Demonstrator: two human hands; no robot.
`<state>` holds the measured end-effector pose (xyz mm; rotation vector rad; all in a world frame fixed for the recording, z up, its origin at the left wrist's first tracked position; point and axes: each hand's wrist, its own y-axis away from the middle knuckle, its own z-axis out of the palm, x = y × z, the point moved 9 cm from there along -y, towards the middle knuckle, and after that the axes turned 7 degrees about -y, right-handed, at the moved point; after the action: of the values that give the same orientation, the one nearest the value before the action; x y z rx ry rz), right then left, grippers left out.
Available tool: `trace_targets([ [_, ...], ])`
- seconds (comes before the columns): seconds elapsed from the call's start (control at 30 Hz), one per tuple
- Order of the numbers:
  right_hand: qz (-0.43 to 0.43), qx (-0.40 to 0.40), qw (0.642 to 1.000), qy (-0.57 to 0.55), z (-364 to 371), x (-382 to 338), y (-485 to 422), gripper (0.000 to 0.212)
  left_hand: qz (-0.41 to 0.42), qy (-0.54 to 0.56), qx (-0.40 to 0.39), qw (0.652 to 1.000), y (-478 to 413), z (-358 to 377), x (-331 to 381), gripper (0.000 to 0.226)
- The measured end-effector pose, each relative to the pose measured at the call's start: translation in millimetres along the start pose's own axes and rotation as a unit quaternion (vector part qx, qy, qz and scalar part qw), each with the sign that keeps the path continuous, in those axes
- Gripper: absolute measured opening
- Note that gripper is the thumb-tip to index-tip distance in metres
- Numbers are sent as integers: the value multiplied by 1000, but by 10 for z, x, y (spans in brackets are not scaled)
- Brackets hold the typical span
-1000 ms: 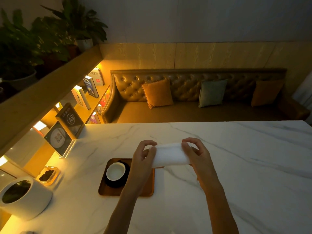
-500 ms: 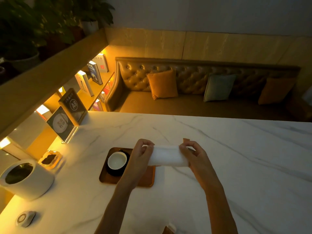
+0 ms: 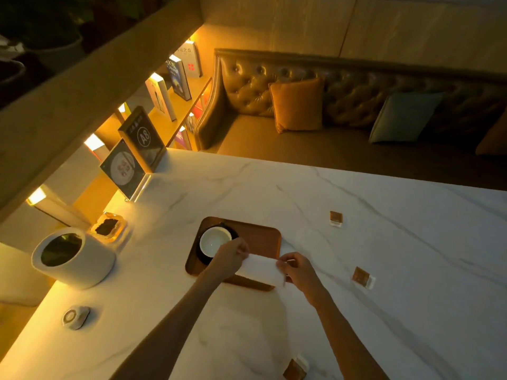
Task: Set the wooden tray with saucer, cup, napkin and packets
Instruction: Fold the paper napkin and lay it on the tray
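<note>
Cup [image 3: 215, 240] crowding tray's [image 3: 263, 237] left — right bare

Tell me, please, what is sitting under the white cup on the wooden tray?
The white cup stands on a dark saucer at the left end of the wooden tray. Only the saucer's rim shows; its centre is covered by the cup, and the left hand hides its near edge.
</note>
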<state>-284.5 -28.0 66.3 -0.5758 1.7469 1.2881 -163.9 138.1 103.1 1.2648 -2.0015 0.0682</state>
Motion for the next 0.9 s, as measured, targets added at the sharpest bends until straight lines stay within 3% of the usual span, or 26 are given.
trace_targets([
  [0.13,-3,26,996,82,119,175,-461,17,68,-243,-27,967,-461,187,-137,24],
  [0.27,3,10,990,143,232,434,-798,20,147,-419,-100,890,-721,519,-325,29],
  [0.37,-9,21,978,208,271,585,-975,18,192,-489,-120,842,-804,706,-417,26],
  [0.5,-22,27,956,292,356,770,-1082,16,192,-522,-149,818,-873,862,-505,18],
  [0.77,-107,83,928,348,389,727,-1056,14,151,-547,-119,815,-829,1002,-623,25],
  [0.83,-106,80,929,346,369,731,-1047,18,136,-532,-93,830,-806,986,-604,36],
  [0.9,-104,83,928,348,346,736,-1021,25,116,-475,-59,870,-754,943,-562,47],
])
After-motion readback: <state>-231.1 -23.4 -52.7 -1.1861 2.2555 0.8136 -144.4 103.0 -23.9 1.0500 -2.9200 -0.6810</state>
